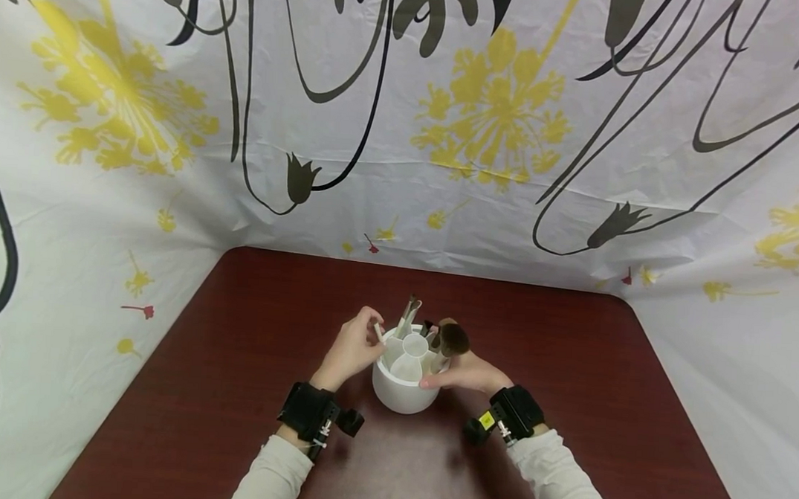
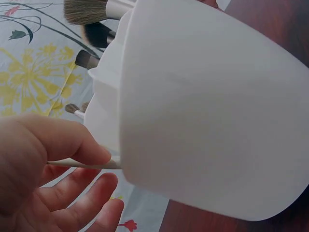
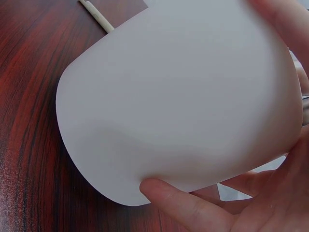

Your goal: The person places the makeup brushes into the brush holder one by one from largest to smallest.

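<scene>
A round white makeup brush holder [image 1: 403, 395] with inner compartments stands on the table. My left hand [image 1: 353, 348] is at its left rim, where the thumb and index finger pinch a thin pale stick [image 2: 82, 164], perhaps a brush handle. The stick's far end is hidden by the holder, so I cannot tell whether it lies inside or outside the wall. My right hand [image 1: 468, 373] grips the holder's right side, thumb against the front wall. A large fluffy brush [image 1: 453, 340] leans out on the right. Several smaller brushes [image 1: 407, 315] stand at the back.
Past the holder, the right wrist view shows a pale stick [image 3: 99, 17]; I cannot tell whether it is the pinched one. The dark red-brown table [image 1: 290, 304] has rounded back corners. White patterned cloth [image 1: 377, 144] hangs behind it and at both sides.
</scene>
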